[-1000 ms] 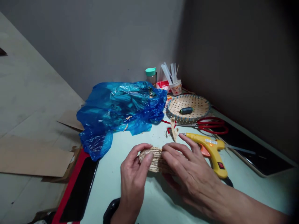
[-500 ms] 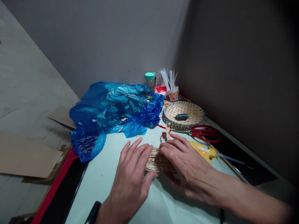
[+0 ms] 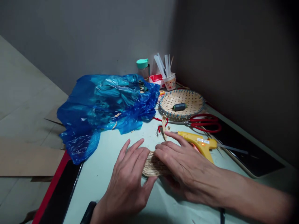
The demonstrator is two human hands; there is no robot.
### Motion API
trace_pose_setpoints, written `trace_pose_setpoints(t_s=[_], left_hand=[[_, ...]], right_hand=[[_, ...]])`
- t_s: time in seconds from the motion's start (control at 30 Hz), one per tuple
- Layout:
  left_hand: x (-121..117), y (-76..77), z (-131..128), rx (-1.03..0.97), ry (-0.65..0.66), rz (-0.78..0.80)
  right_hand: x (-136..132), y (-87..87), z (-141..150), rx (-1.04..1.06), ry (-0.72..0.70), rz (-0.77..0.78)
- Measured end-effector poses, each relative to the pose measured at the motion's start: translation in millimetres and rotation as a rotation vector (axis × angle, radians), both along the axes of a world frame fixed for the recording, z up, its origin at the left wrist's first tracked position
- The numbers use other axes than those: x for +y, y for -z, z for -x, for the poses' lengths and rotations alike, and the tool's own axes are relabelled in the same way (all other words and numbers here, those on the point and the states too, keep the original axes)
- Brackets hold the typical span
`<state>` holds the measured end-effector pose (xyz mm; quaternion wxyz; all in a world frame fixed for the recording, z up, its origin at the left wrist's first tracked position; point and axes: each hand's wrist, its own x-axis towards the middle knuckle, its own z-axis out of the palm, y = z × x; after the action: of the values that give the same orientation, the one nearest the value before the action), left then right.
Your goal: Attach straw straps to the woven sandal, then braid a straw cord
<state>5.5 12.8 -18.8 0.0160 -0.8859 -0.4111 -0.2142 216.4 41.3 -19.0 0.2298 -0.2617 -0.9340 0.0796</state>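
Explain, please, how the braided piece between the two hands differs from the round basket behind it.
The braided piece is held by the left hand and the right hand; the basket sits untouched on the table.
The braided piece shows close, ridged rows; the basket has a dark-dotted weave and blue-stitched rim.
The basket shows nearly whole; the braided piece is largely hidden.
Both look pale and straw-coloured.

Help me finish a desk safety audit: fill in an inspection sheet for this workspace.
Surface: pale green tabletop, small specks.
Job's things: woven piece, partly covered.
Clutter: blue plastic bag, basket with thread spool, red-handled scissors, yellow glue gun with orange light lit, cup of pale sticks.
Hands: left hand and right hand both gripping the woven piece.
Cables: dark cord-like strip at bottom edge, mostly hidden.
Surroundings: grey walls, cardboard at left.
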Motion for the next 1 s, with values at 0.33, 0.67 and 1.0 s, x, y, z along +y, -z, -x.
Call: trace_pose_setpoints(t_s=[0.33,0.67,1.0], left_hand=[[1,3.0,-2,-0.054,-0.009,0.059],[0,11.3,-6,0.006,-0.033,0.126],[-3,6.5,-16,-0.069,-0.028,0.118]], right_hand=[[5,-2.9,-5,0.051,-0.034,0.058],[2,2.3,-4,0.071,-0.012,0.111],[-1,6.8,0,0.035,-0.009,0.072]])
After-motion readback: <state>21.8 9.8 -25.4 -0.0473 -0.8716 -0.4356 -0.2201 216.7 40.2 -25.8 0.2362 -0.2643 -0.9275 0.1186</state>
